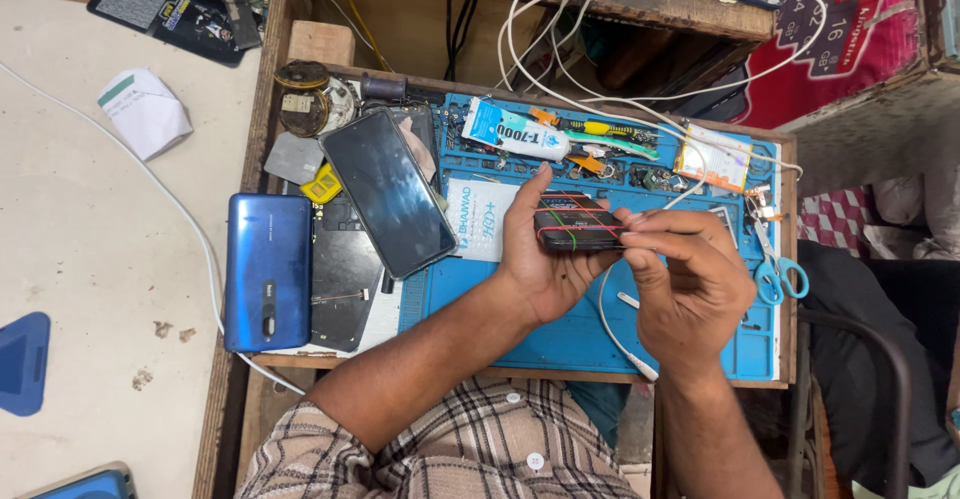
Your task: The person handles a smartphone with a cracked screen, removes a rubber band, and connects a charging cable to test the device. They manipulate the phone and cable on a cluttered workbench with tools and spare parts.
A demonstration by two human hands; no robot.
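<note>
Fingers of left hand [540, 259] and right hand [690, 279] grasp a rubber-banded black phone [578, 229] at frame centre, above a blue repair mat [560, 339] on a cluttered wooden workbench [300, 44]; blue phone back [267, 271] lies left.

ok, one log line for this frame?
left hand: holds banded phone | right hand: pinches its band | below: blue mat

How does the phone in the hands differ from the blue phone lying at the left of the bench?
The held phone is dark, wrapped in coloured rubber bands, and gripped off the mat by the left hand and right hand. The blue phone is glossy blue, unbanded, and lies flat, back up with its camera strip showing, untouched. The held phone is seen mostly edge-on; the blue phone shows its full back. Both are slim rectangular handsets.
</note>
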